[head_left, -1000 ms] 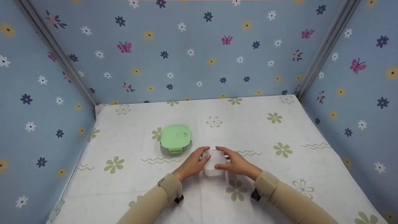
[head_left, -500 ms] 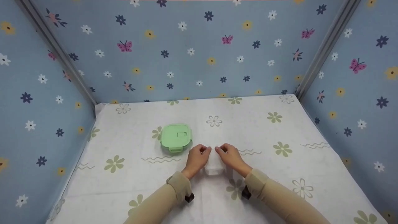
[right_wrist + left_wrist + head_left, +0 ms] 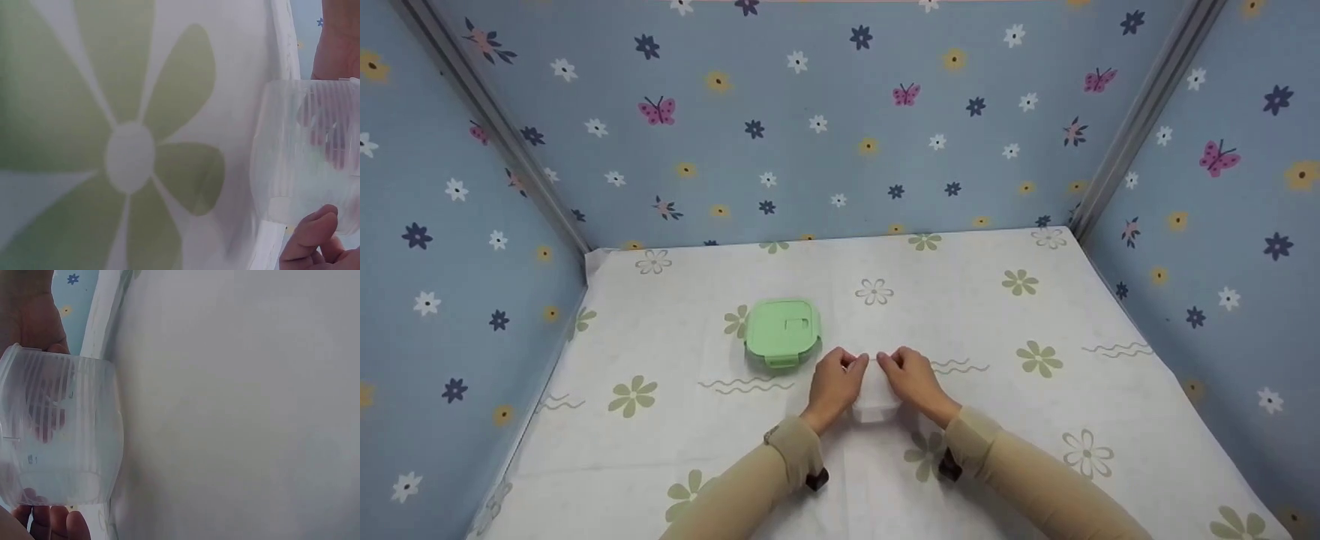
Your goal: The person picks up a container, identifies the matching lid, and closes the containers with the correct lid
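A small clear plastic container [image 3: 876,409] with ribbed walls stands on the cloth between both hands. My left hand [image 3: 835,386] is at its far left corner, thumb and bent fingers pinching the rim. At the far right corner my right hand [image 3: 916,384] does the same, so the thumbs nearly meet. In the left wrist view the see-through container [image 3: 84,439] has fingers [image 3: 42,520] of the left hand beneath it. The right wrist view shows the container [image 3: 287,152] with a curled finger [image 3: 315,230] of the right hand against it. The exact fingertip contact is hidden.
A square green-lidded food box [image 3: 784,330] with side clips sits left of and behind the hands. White flowered cloth [image 3: 975,315] covers the table. Blue patterned walls [image 3: 810,97] close in the back and both sides.
From a spread hold on the container's two sides, both hands have moved to its far edge, with thumbs drawn together and fingers curled in. Over the last half second they barely moved.
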`<state>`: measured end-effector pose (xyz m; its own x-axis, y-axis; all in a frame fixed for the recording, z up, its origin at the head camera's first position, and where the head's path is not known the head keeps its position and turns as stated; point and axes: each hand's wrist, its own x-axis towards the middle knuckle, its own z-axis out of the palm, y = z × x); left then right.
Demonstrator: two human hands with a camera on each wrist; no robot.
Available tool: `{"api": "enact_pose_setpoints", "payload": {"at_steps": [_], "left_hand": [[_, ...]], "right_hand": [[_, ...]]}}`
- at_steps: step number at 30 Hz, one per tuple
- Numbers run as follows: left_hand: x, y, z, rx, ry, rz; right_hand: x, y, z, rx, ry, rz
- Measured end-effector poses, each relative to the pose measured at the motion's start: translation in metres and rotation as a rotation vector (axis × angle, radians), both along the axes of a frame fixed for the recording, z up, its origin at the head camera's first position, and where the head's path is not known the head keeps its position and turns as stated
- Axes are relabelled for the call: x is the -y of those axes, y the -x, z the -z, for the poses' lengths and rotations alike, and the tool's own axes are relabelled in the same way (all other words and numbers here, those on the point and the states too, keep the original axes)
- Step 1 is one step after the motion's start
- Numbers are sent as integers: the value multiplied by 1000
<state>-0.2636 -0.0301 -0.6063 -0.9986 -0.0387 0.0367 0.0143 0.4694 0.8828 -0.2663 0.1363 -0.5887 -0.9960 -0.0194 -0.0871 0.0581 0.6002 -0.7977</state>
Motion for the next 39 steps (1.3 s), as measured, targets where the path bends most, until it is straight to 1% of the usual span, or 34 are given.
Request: {"api": "enact_pose_setpoints", "payload": {"at_steps": [4,10,14,17,20,21,22,23,25,27,28,29,30,32,36,39], "left_hand": [[1,0,0,-2,-23,3],[2,0,3,6,-43,4],[4,0,3,-8,-54,25],[7,0,3,-27,-73,61],[12,0,6,-38,-99,103],[15,2,12,-51,-99,121],[18,2,15,-54,-110,141],[21,4,22,-66,-111,161],[26,4,26,-72,-115,200],[31,3,25,-53,-130,246],[33,0,19,-27,-147,267],[35,-1,16,-7,-153,286],[36,-4,8,29,-166,299],[38,-5,1,90,-190,325],[38,-6,-6,164,-222,353],[40,-6,-8,192,-247,378]], "right_hand": [[0,1,2,-1,12,0],[0,3,2,41,30,11],[-1,4,2,50,35,8],[-4,4,2,61,39,0],[-9,1,2,96,74,-21],[-11,0,2,107,87,-32],[-13,-1,3,120,102,-44],[-15,-2,3,134,118,-56],[-19,-3,3,148,145,-85],[-24,-2,4,159,170,-118],[-26,-2,4,165,185,-138],[-28,-2,5,171,205,-159],[-30,-1,5,180,226,-180],[-34,0,4,208,265,-219],[-40,3,2,282,323,-263],[-43,3,0,319,344,-301]]}}
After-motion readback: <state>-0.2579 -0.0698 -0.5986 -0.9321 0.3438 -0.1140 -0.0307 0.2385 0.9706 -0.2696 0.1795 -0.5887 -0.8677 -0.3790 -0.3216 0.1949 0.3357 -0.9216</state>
